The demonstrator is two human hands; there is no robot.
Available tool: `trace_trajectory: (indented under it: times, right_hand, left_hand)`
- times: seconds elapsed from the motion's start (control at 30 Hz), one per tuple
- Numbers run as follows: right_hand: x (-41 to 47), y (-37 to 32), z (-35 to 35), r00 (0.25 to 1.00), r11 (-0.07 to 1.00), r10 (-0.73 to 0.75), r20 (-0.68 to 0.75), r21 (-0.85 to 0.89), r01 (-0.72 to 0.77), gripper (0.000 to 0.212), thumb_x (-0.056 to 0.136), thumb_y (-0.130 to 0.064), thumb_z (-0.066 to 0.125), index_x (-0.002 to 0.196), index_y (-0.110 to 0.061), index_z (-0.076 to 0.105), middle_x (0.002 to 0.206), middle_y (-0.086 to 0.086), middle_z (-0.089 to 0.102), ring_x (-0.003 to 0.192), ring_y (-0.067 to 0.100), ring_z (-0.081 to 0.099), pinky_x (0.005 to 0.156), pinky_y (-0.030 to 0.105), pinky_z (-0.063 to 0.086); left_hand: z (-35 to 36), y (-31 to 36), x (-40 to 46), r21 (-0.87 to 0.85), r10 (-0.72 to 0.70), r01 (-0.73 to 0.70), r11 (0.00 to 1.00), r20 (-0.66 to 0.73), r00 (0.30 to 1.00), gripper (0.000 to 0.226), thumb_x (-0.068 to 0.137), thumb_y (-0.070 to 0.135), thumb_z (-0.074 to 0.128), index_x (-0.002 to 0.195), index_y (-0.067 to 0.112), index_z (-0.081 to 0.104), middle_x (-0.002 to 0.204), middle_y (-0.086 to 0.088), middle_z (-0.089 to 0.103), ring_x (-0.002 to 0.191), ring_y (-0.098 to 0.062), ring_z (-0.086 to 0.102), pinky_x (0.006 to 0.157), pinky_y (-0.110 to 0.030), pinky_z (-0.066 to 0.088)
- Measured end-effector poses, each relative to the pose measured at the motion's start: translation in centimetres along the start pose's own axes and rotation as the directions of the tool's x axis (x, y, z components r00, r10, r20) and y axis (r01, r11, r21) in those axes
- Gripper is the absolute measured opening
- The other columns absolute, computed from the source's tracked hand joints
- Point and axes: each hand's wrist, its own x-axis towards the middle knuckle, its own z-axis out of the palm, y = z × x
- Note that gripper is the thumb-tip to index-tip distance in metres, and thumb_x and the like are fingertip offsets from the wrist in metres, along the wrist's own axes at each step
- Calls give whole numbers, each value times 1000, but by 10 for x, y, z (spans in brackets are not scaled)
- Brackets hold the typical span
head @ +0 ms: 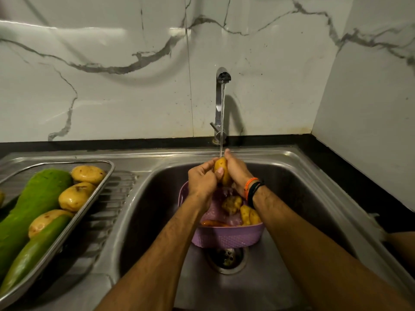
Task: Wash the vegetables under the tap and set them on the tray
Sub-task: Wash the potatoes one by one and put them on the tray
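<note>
Both hands hold one yellow potato [221, 167] under the water running from the steel tap [221, 97]. My left hand [202, 179] grips it from the left, thumb across its front. My right hand [235, 169] wraps it from the right. Below them a purple basket [226, 237] stands in the sink [303, 198], holding potatoes [232, 204] and a carrot [213, 223]. On the left drainboard, a steel tray [98, 189] carries three washed potatoes [75, 196] and two long green gourds [33, 205].
The sink drain [226, 258] lies just in front of the basket. A ribbed drainboard [112, 203] separates tray and basin. A black counter edge [336, 158] runs behind and to the right, under marble wall tiles. A pale object [379, 225] sits at the right edge.
</note>
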Motion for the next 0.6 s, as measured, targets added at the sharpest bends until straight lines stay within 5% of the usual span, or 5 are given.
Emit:
trace_trajectory:
  times: [0.17,0.33,0.5,0.6]
  right_hand:
    - [-13,11,-10,998,997,-53,18,-48,54,45,92,-54,54,110,-16,70,105,6,71,101,22,64,87,39,55]
    - [-16,24,-18,997,995,-69,-26,69,71,23,77,-34,80,90,-15,77,84,2,76,90,17,71,73,32,58]
    - [-18,15,-26,997,957,-9,-74,288,30,12,84,-16,71,96,-11,71,99,10,71,94,23,67,74,35,60]
    - [-16,14,-26,999,939,-12,-38,344,24,17,88,-13,64,104,-10,68,104,10,69,99,26,65,72,34,57]
  left_hand:
    - [-6,-1,2,390,194,-182,903,9,981,41,88,8,70,127,20,65,119,-2,71,111,-15,65,97,-43,55]
    - [-7,-5,0,502,269,-265,823,67,961,36,85,3,71,114,25,70,97,14,70,96,-2,65,95,-36,56]
    - [-14,-1,6,476,121,-115,872,18,993,47,82,28,78,125,14,66,116,-1,71,110,-16,66,98,-41,54]
    - [-16,-4,7,299,10,-16,954,21,1000,33,89,16,72,121,7,68,110,-10,73,103,-26,70,85,-45,60]
